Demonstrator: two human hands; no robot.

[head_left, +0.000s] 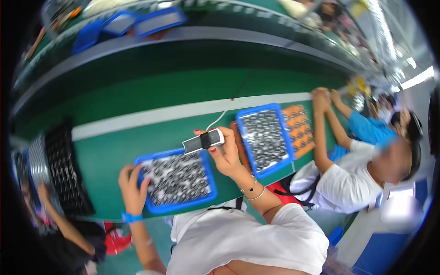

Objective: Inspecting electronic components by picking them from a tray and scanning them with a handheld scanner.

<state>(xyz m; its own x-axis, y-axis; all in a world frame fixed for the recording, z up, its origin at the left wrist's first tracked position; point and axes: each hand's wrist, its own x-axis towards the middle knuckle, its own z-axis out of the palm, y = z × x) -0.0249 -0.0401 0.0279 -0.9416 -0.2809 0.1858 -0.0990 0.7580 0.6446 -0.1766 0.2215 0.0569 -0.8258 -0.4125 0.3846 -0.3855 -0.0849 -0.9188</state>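
Observation:
My right hand (225,158) is closed round a white-and-grey oblong handheld device (192,145) with a black band about its middle. It is raised above the upper right corner of a blue-rimmed tray (210,179). Small black-and-silver parts (176,181) lie spread over that tray's pale bottom. At the tray's left rim is my left hand (132,189), its thumb and fingers apart and nothing seen between them. Whether those fingertips touch the rim or the parts, I cannot tell.
A second blue tray (290,153) of similar parts stands to the right, beside an orange tray (300,130) with dark pieces. Black trays (66,169) are at the left. A white cable (216,120) crosses the green table (110,146). Co-workers sit on both sides; one person's arms (322,133) rest at the right.

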